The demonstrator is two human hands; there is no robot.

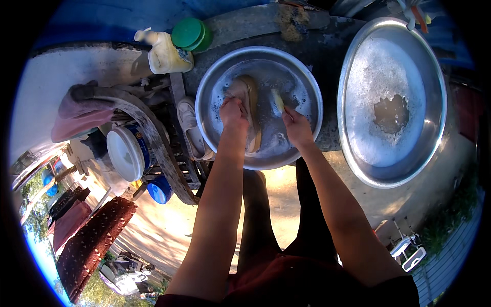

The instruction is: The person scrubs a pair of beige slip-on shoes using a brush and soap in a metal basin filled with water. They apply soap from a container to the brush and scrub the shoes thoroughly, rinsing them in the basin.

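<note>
A round metal basin (203, 99) of soapy water stands before me. My left hand (234, 113) is closed on a shoe (251, 96) that lies on its side in the basin, its sole edge towards the right. My right hand (297, 124) grips a scrubbing brush (277, 101) with a pale yellow-green back, a little to the right of the shoe and apart from it. The brush's light bristles face left, over the water. Just left of the basin, a second light-coloured shoe (190, 121) rests on dark slats.
At the right stands a larger metal basin (345, 115) with foamy water. A yellowish plastic jug (161, 57) and a green-lidded tub (188, 33) stand behind on the left. A curved wooden rail (153, 130), a white-lidded bucket (124, 153) and a blue-lidded container (159, 190) are at left.
</note>
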